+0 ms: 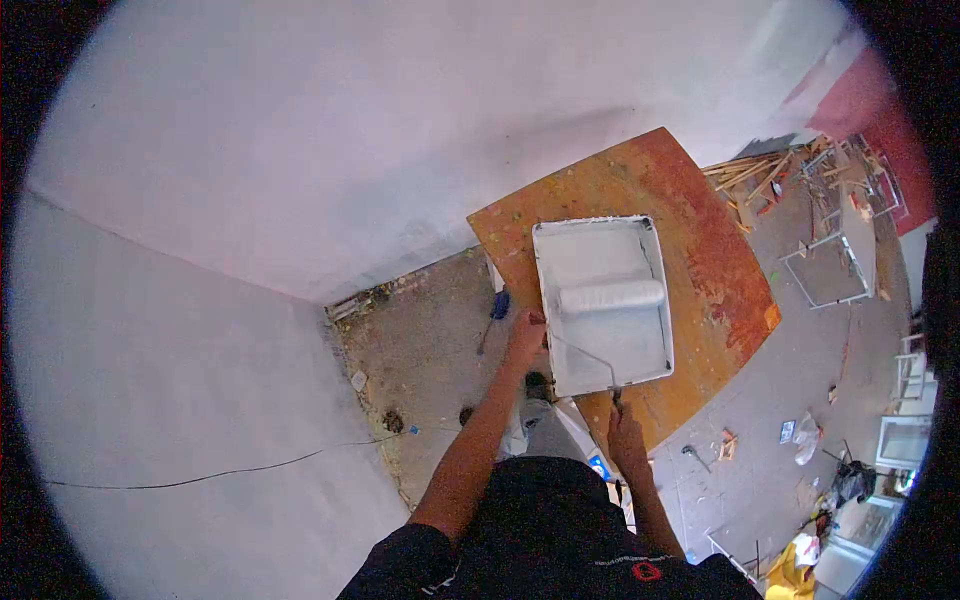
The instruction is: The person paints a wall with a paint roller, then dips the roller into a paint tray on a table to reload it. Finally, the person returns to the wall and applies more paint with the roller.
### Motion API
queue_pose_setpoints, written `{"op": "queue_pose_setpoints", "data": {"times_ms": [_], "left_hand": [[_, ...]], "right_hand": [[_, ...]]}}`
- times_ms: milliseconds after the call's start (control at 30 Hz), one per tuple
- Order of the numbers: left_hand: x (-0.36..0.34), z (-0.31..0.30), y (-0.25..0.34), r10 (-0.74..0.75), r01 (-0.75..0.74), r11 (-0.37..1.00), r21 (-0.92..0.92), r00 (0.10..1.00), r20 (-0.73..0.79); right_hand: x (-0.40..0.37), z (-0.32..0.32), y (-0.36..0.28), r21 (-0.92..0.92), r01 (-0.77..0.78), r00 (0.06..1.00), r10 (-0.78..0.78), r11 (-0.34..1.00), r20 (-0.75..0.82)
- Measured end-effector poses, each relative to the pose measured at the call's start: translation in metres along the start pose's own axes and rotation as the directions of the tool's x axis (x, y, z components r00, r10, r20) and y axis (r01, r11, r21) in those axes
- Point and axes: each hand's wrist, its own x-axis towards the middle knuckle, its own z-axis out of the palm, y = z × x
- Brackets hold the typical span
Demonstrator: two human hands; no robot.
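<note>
The orange board (700, 230) lies level at my twelve o'clock, broad and stiff. On it sits the paint tray (600, 224). I judge it thin-walled and light, but its white paint could slosh, so it is best held by the rim and kept flat. The roller (612, 296) lies across the tray's middle. Its sleeve looks wet and slippery, and its wire frame runs back toward six o'clock. My left hand (525, 335) is curled on the tray's nine o'clock rim. My right hand (625, 435) is wrapped around the roller's handle, just off the tray's near edge.
</note>
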Motion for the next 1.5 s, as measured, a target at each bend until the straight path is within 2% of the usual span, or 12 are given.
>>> {"op": "queue_pose_setpoints", "data": {"times_ms": [200, 300, 367, 433, 533, 633, 767, 1100, 1233, 1300, 1367, 1500], "left_hand": [[0.016, 0.001, -0.022, 0.042, -0.036, 0.990, -0.138, 0.998, 0.040], [0.056, -0.001, -0.058, 0.156, -0.160, 0.986, 0.038, 0.985, 0.078], [0.058, -0.005, -0.057, 0.128, -0.135, 0.990, 0.026, 0.977, 0.173], [0.041, -0.006, -0.043, 0.058, -0.045, 0.997, -0.064, 0.975, 0.216], [0.032, -0.009, -0.031, 0.029, -0.002, 0.992, -0.128, 0.978, 0.209], [0.052, -0.011, -0.049, 0.137, -0.141, 0.990, 0.001, 0.968, 0.209], [0.075, -0.004, -0.075, 0.244, -0.263, 0.943, 0.204, 0.963, 0.115], [0.044, 0.001, -0.049, 0.196, -0.170, 0.965, -0.198, 0.974, 0.117], [0.050, -0.004, -0.054, 0.268, -0.264, 0.931, 0.250, 0.963, 0.022], [0.027, -0.001, -0.024, 0.214, -0.202, 0.940, 0.275, 0.977, -0.014], [0.046, 0.001, -0.045, 0.264, -0.247, 0.934, 0.259, 0.964, -0.035], [0.023, 0.003, -0.029, 0.201, -0.202, 0.979, -0.016, 0.979, -0.043]], "right_hand": [[-0.057, 0.028, 0.037, -0.164, -0.139, 0.956, 0.176, 0.977, 0.236], [-0.026, 0.019, 0.016, 0.151, -0.087, 0.996, 0.091, 0.985, -0.019], [0.016, 0.010, 0.008, 0.044, -0.252, 0.944, 0.236, 0.967, 0.231], [0.050, 0.036, 0.029, -0.246, 0.287, 0.939, -0.322, 0.926, -0.119], [0.069, 0.002, -0.022, 0.054, -0.128, 0.989, 0.124, 0.990, 0.077], [0.021, 0.016, -0.006, 0.097, 0.050, 0.991, -0.037, 0.994, -0.132], [-0.073, 0.033, 0.018, 0.057, -0.471, 0.879, 0.464, 0.880, 0.107], [0.050, 0.010, -0.017, 0.027, 0.007, 0.999, -0.006, 1.000, -0.047], [0.001, 0.012, -0.013, 0.261, -0.020, 0.996, 0.041, 0.965, -0.076], [-0.063, 0.035, 0.027, 0.038, 0.130, 0.984, -0.124, 0.991, -0.125], [-0.102, 0.017, 0.011, 0.099, -0.486, 0.861, 0.457, 0.868, 0.221], [-0.069, 0.009, -0.003, 0.171, -0.369, 0.928, 0.353, 0.914, 0.117]]}}
